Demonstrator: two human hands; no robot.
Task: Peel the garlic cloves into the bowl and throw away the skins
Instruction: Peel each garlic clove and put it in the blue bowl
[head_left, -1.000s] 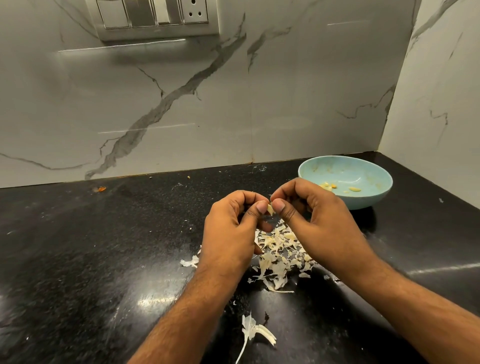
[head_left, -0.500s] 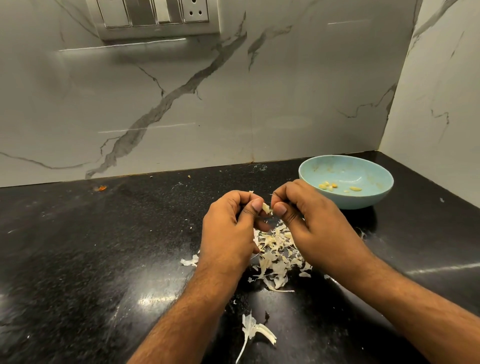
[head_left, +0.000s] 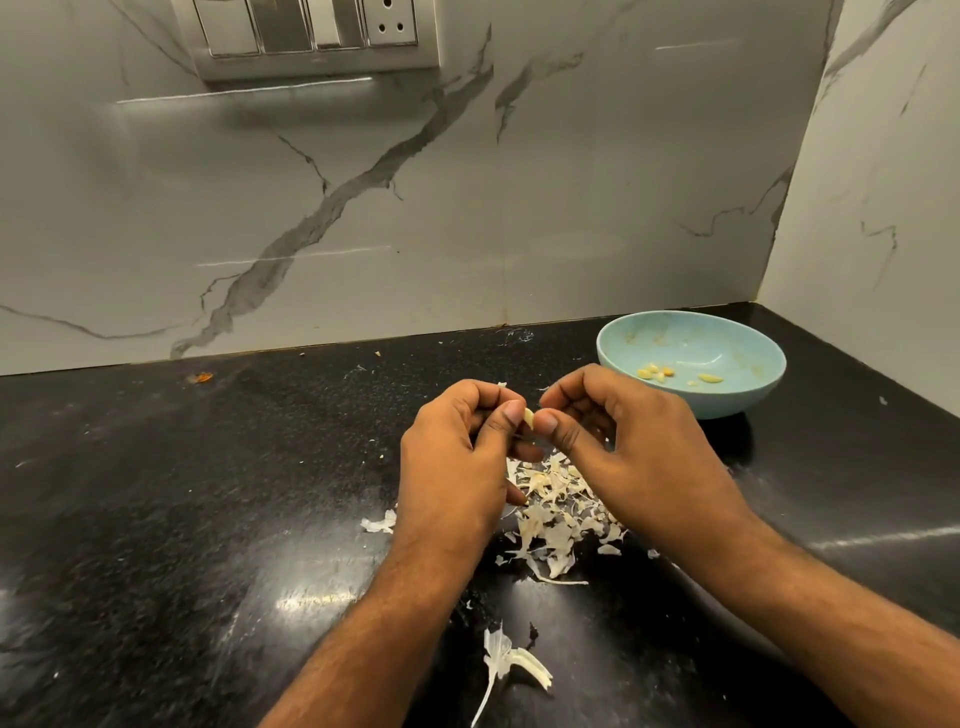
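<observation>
Garlic clove pinched between both hands over the skin pile.

I see my left hand (head_left: 457, 462) and right hand (head_left: 628, 457) meeting above the black desk (head_left: 182, 519), the fingers (head_left: 511, 415) of each curled and clamped on one small pale garlic clove (head_left: 529, 417) held between the two thumbs. Loose skins (head_left: 556, 519) lie heaped on the desk right under the hands, with a stray piece of skin (head_left: 506, 662) nearer me. The blue bowl (head_left: 727, 405) sits beyond the right hand, near the corner, with a few peeled cloves (head_left: 657, 372) in it. My worry is that the clove is tiny and likely slick: it could squirt out of the pinch into the skins and get thrown away with them. Pulling hard could also flick skin toward the bowl.
</observation>
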